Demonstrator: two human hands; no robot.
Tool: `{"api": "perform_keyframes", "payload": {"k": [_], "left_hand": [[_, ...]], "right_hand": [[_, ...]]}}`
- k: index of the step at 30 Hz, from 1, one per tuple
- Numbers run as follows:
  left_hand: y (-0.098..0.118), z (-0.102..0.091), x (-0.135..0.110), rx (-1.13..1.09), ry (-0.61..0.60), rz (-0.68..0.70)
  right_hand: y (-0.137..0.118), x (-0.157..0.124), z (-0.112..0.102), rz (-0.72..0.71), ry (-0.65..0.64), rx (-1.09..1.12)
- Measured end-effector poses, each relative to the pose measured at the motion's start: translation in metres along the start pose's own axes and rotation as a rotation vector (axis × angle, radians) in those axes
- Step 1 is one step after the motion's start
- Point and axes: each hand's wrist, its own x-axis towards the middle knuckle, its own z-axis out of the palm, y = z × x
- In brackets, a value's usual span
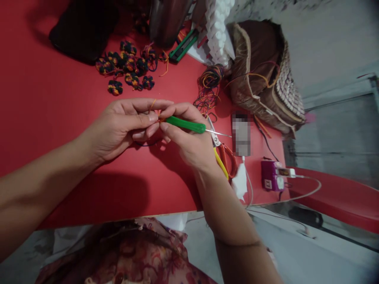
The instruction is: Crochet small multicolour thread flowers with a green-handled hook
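My left hand (127, 122) is closed, thumb and fingers pinching a small bit of orange yarn (159, 115) at the fingertips. Across from it, my right hand (189, 134) is closed too, with a green-handled crochet hook (186, 124) lodged in it. The hook's thin metal shaft points right, away from the yarn. Fingertips of both hands meet at the yarn, so most of it is hidden. A dark strand hangs below the left fingers. Beyond my hands lie several small crocheted flowers (130, 63) in dark, orange and purple yarn.
Scissors (220, 152) lie right of my right hand, near a phone (241, 136) on a charging cable. Tangled yarn (209, 85), a green cutter (183, 46) and a brown bag (260, 71) are farther back. A purple adapter (272, 175) stands by the red table's (103, 205) right edge.
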Motion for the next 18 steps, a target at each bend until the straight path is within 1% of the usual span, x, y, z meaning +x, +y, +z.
{"api": "perform_keyframes", "payload": {"k": [2,4,7,10,15,18], "left_hand": [[-0.0005,0.0006,0.0007,-0.006,0.002,0.01],[-0.0005,0.0014,0.0014,-0.016,0.019,0.01],[-0.0001,0.0027,0.0022,-0.032,0.059,0.016],[0.0003,0.0045,0.0018,-0.051,0.106,0.045],[0.0002,0.0064,-0.0004,0.001,0.152,0.044],[-0.0005,0.0063,-0.001,0.042,0.162,0.051]], "right_hand": [[-0.0011,0.0011,0.0001,0.008,0.02,-0.012],[-0.0007,0.0025,0.0008,0.007,0.013,0.001],[0.0025,0.0047,0.0021,-0.013,-0.014,0.041],[0.0053,0.0063,0.0031,-0.011,-0.013,0.077],[0.0045,0.0067,0.0053,0.045,0.001,0.19],[0.0046,0.0072,0.0064,0.076,0.026,0.212]]}}
